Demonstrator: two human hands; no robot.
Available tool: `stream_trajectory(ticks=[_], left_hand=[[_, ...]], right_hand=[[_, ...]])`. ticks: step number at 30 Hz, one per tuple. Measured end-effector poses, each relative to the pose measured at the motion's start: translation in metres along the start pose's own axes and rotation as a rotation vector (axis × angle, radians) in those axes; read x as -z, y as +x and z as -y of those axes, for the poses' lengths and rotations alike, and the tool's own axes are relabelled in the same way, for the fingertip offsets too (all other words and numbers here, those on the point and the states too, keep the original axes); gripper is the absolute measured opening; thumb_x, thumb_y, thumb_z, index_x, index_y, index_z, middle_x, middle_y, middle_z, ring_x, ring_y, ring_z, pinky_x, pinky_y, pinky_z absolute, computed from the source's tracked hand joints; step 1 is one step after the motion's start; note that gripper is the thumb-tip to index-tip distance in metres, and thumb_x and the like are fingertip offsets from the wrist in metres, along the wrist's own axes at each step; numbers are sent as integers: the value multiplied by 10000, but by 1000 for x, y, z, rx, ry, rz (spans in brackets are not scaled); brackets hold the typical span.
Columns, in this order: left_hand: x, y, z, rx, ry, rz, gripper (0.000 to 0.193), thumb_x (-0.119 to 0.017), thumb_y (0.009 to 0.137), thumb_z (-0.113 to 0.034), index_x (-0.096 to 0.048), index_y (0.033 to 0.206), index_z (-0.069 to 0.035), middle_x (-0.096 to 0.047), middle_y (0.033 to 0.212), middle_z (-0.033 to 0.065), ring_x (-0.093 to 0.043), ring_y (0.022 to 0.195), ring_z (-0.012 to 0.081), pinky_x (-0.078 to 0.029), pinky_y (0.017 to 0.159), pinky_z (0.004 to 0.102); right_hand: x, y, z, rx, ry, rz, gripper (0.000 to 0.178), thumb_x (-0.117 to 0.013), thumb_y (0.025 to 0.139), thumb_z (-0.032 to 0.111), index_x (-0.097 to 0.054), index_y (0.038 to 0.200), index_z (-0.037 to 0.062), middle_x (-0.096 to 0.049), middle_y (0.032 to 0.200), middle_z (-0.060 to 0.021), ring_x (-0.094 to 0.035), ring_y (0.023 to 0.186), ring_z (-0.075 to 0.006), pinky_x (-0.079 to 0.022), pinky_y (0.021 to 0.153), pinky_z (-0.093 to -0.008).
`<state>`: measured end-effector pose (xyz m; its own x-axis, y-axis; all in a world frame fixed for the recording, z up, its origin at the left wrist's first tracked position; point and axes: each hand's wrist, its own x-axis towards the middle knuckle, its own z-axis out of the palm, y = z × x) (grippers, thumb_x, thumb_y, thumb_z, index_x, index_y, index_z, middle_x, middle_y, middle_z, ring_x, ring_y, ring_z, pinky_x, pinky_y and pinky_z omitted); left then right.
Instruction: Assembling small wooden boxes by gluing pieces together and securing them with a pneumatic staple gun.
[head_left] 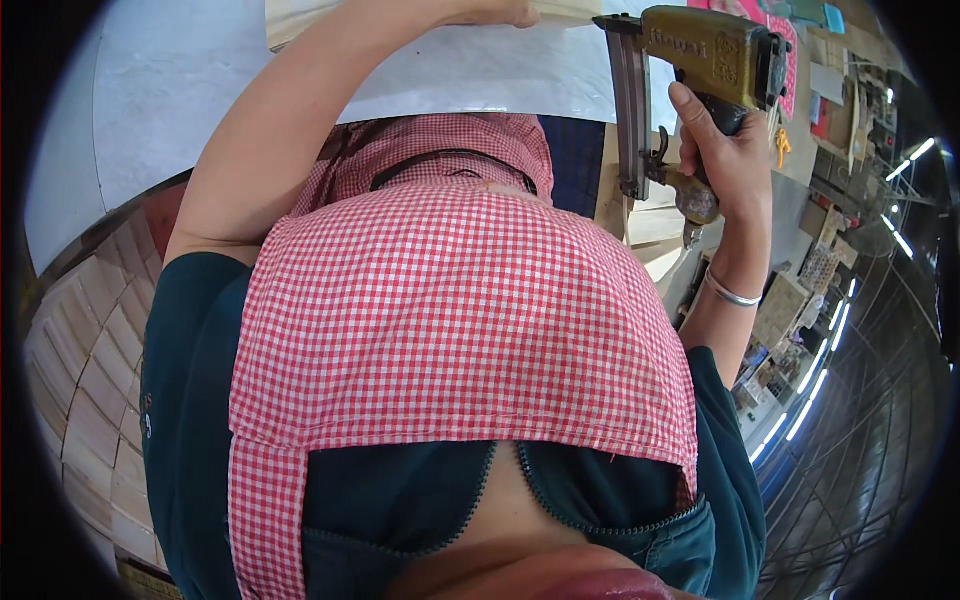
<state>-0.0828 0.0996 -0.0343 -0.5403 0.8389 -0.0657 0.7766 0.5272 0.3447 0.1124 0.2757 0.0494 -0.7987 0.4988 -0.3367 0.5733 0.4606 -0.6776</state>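
Note:
My right hand (pixel 735 165) is wrapped round the handle of a pneumatic staple gun (pixel 695 50) with a worn yellow-brown body and a long dark magazine. Its nose points left, close to the right end of a pale wooden piece (pixel 572 12) at the top edge of the picture. My left arm reaches across to that wood. The left hand (pixel 490 12) rests at or on it, cut off by the top edge, so most of its fingers are hidden. I cannot tell whether it grips the wood.
A white-covered work table (pixel 450 85) spans the top. Stacked pale wooden pieces (pixel 95 380) stand low on the left. More light wood pieces (pixel 655 228) lie below the staple gun. To the right are a cluttered bench (pixel 785 310) and an orange item (pixel 783 147).

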Motion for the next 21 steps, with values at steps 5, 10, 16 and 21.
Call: stream_trajectory(ticks=[5,10,16,21], left_hand=[[-38,-27,76,99,-900,555,599,-894,706,-368,-575,1065,-10,-572,1293,217,-406,1418,394,-341,1161,560],[-6,-104,140,419,-174,295,550,-889,653,-301,-530,980,-42,-571,1191,180,-520,1196,360,-419,1039,453],[-14,-87,102,290,-224,71,431,-826,659,-280,-567,919,-53,-605,1039,161,-578,1001,356,-459,918,400],[-13,-61,70,340,-320,117,436,-824,651,-256,-580,952,-57,-602,1075,164,-567,1039,350,-444,942,411]], right_hand=[[-4,-8,4,34,6,-122,277,-795,912,254,-702,832,6,-560,526,-4,-473,393,-89,-379,387,-231],[-3,-12,6,32,-2,-137,272,-796,907,249,-707,862,-3,-569,542,-13,-485,403,-89,-377,381,-232],[-10,-11,11,60,16,-88,256,-795,913,244,-692,836,23,-540,534,1,-461,402,-86,-358,386,-225],[-12,-1,13,34,-41,-30,318,-804,901,270,-691,749,14,-544,490,-5,-469,381,-86,-349,371,-231]])
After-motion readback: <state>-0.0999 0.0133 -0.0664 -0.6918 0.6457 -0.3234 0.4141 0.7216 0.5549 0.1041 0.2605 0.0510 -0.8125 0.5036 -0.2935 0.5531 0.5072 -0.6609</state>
